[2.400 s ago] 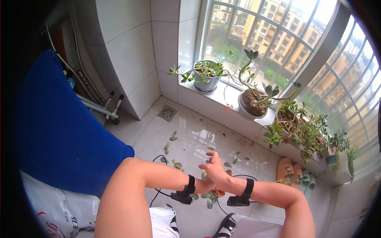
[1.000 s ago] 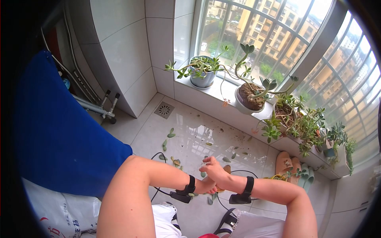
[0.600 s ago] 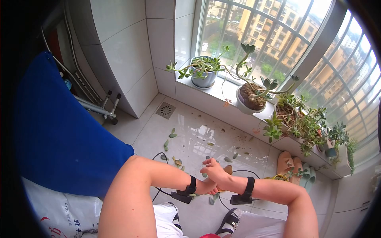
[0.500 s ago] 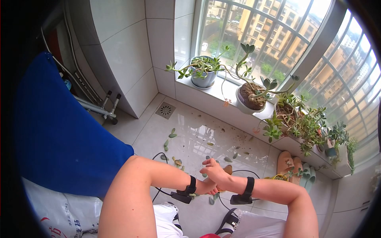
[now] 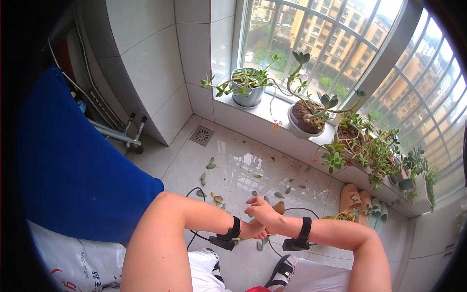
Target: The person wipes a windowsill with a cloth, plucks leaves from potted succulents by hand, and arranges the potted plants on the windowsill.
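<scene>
My right hand (image 5: 262, 212) crosses in front of my left hand, its fingers bent and apart, with nothing visible between them. Behind its wrist, my left hand (image 5: 254, 228) is partly hidden; a few curled fingertips show below, and I cannot tell whether they hold anything. The two overlap and seem to touch. Black straps with small boxes circle both wrists: the left strap (image 5: 235, 228) and the right strap (image 5: 305, 230). Past the right hand lies a brown piece (image 5: 278, 208), perhaps a dry leaf. Loose green leaves (image 5: 202, 193) lie scattered on the tiles around the hands.
Potted succulents (image 5: 305, 119) line the window ledge. Slippers (image 5: 349, 198) stand below it at right. A blue cloth (image 5: 92, 170) and a white sack (image 5: 82, 260) are at left. Black cables (image 5: 306, 210) run across the floor. A drain (image 5: 202, 136) is near the corner.
The view has shifted very slightly. My right fingers have moved a little; both hands otherwise stay crossed in the same place.
</scene>
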The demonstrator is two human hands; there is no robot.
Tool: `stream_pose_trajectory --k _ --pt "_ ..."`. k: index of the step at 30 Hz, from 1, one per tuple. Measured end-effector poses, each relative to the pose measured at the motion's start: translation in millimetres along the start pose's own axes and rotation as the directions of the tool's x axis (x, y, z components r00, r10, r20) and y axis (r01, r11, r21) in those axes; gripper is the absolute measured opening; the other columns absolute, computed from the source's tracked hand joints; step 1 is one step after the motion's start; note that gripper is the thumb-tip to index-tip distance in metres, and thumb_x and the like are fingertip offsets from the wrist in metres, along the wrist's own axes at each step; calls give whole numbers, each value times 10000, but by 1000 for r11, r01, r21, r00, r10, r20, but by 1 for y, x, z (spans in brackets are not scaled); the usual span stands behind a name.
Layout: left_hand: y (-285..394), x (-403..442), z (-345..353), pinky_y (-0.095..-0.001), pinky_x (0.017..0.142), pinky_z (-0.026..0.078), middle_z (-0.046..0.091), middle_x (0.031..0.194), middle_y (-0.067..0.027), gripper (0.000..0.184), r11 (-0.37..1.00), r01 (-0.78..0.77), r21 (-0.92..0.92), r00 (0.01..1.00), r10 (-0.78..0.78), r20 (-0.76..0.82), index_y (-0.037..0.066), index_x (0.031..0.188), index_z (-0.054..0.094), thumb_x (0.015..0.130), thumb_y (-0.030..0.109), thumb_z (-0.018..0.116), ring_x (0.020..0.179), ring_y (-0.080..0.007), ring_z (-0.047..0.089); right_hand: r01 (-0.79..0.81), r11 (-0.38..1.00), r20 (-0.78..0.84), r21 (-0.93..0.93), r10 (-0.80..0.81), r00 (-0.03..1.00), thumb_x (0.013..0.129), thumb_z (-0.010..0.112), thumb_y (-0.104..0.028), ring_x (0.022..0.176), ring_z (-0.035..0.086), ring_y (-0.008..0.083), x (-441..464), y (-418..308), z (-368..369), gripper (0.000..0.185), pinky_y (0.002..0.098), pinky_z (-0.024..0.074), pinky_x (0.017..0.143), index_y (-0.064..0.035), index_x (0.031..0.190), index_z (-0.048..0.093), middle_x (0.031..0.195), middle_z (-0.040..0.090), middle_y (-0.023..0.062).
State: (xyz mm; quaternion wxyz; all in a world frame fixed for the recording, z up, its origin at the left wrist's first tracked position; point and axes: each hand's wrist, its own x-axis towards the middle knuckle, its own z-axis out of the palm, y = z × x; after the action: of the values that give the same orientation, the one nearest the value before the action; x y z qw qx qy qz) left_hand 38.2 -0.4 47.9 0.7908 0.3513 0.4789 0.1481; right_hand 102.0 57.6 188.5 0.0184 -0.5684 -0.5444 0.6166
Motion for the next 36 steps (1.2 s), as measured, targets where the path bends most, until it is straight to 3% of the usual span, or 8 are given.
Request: stream_pose_trajectory --k 5,8,11,36 --pt "-2 2 0 -325 628 322 417 784 -43 345 1000 1 15 1000 -1 12 70 873 463 967 382 351 663 -156 390 -2 1000 4 11 2 1000 789 665 -176 1050 612 313 1 3 0 524 408 494 870 16 1251 510 1117 637 231" --pt "-3 2 0 -323 642 333 431 803 -44 334 1000 3 20 1000 -4 15 69 888 469 969 374 357 682 -155 405 -66 998 80 5 66 995 845 637 -147 1080 533 264 -5 -6 -3 484 406 469 870 -18 1278 462 1201 526 147" --pt "-4 3 -1 -321 656 345 445 821 -46 324 1000 4 31 1000 -5 22 68 903 475 971 366 364 700 -154 420 -11 1000 8 -6 11 1000 783 664 -176 1017 625 321 2 5 0 515 410 502 853 16 1239 521 1114 640 229" --pt "-27 12 -8 -304 772 440 563 975 -58 261 993 -10 118 992 -5 124 62 1027 525 985 297 418 851 -142 543 -59 998 45 4 59 997 803 647 -179 1024 621 322 -7 3 3 505 421 499 856 12 1252 516 1141 623 243"
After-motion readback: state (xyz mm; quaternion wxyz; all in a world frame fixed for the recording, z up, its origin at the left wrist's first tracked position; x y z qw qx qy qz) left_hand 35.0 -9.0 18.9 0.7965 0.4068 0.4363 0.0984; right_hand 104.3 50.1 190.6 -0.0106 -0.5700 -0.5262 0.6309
